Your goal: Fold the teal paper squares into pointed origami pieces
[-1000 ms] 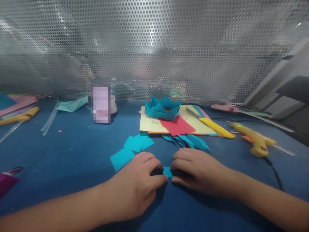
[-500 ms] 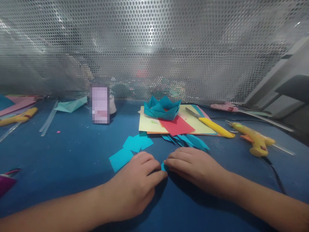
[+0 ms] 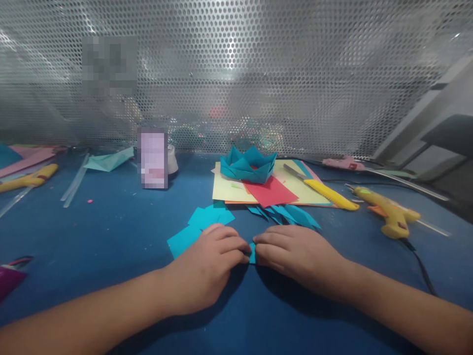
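A small piece of blue paper [image 3: 253, 253] lies on the table between my two hands, mostly covered by fingers. My left hand [image 3: 218, 264] is closed on its left side, fingers bent and pressed together. From the right, my right hand [image 3: 295, 254] grips the same paper with curled fingers. Flat blue paper squares [image 3: 210, 217] lie partly under and beyond my left hand. Just past my right hand is a heap of folded blue paper pieces [image 3: 286, 215]. Farther back, a folded blue paper crown shape [image 3: 249, 165] rests on stacked coloured sheets.
A yellow-handled knife [image 3: 330, 194] and a red paper piece [image 3: 271, 191] lie on the coloured sheets [image 3: 232, 192]. At right are a yellow glue gun [image 3: 388, 212] and a pink one [image 3: 343, 163]. A blurred phone-like object [image 3: 154, 160] stands at back left before a perforated metal screen [image 3: 236, 74].
My left hand has shifted slightly up and away, its thumb drawing back from the front. A little more of the blue paper shows between the hands. My right hand has barely moved.
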`<action>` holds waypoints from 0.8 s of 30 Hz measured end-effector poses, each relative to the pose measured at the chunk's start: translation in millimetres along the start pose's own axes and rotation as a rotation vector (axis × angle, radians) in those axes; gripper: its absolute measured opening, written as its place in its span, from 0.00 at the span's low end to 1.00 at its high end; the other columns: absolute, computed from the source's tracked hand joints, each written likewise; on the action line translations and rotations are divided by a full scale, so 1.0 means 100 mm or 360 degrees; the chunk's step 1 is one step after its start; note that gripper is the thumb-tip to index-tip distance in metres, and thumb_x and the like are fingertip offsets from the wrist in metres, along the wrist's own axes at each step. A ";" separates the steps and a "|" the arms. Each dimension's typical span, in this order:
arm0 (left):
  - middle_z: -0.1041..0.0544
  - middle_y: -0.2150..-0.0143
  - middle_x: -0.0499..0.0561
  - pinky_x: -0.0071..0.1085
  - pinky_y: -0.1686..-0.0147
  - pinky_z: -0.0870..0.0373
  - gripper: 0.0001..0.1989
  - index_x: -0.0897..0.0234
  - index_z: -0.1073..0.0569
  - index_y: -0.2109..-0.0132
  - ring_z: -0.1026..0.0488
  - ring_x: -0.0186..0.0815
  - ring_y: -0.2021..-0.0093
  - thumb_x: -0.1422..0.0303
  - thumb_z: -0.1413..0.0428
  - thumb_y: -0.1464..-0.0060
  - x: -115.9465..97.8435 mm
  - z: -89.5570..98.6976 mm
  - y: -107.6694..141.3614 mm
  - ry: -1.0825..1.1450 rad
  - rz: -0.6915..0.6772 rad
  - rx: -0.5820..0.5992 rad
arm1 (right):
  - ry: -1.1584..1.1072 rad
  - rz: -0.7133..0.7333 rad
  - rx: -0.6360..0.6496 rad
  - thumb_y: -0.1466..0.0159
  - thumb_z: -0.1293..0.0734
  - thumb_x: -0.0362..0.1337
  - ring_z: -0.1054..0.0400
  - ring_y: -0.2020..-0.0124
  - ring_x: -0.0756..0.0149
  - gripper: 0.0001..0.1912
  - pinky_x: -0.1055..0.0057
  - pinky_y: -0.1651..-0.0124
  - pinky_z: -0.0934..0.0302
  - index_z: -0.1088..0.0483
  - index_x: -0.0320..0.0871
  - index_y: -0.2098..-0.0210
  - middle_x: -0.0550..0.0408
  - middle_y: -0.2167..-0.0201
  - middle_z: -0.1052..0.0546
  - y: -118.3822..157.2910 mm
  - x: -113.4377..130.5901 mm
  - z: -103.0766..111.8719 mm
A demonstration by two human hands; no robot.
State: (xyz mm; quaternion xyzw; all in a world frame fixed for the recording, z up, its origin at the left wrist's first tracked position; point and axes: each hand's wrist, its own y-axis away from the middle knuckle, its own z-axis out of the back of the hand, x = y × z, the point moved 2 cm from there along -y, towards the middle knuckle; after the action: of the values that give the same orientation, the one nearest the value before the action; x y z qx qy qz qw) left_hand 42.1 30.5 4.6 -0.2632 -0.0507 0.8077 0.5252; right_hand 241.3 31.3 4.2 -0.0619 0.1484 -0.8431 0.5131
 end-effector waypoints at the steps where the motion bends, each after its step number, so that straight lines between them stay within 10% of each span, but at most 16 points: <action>1: 0.25 0.53 0.53 0.42 0.52 0.37 0.16 0.67 0.30 0.56 0.33 0.40 0.53 0.84 0.56 0.46 0.00 0.00 0.00 -0.0011 -0.0016 0.0011 | 0.0019 0.0028 -0.0012 0.31 0.44 0.32 0.31 0.61 0.61 0.13 0.66 0.62 0.37 0.29 0.42 0.60 0.50 0.58 0.23 0.00 0.01 0.00; 24: 0.24 0.53 0.54 0.40 0.52 0.35 0.19 0.65 0.31 0.58 0.30 0.39 0.54 0.85 0.57 0.53 0.01 0.08 -0.02 0.0127 0.0032 0.0088 | -0.0791 -0.0585 -0.0046 0.40 0.38 0.29 0.38 0.68 0.66 0.04 0.70 0.65 0.43 0.34 0.41 0.71 0.55 0.73 0.32 -0.10 0.04 -0.08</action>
State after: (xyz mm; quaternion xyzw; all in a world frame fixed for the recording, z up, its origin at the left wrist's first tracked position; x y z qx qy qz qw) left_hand 39.2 33.8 11.8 -0.2811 -0.0047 0.8029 0.5257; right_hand 229.0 33.8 -0.5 -0.2991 0.0166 -0.8787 0.3716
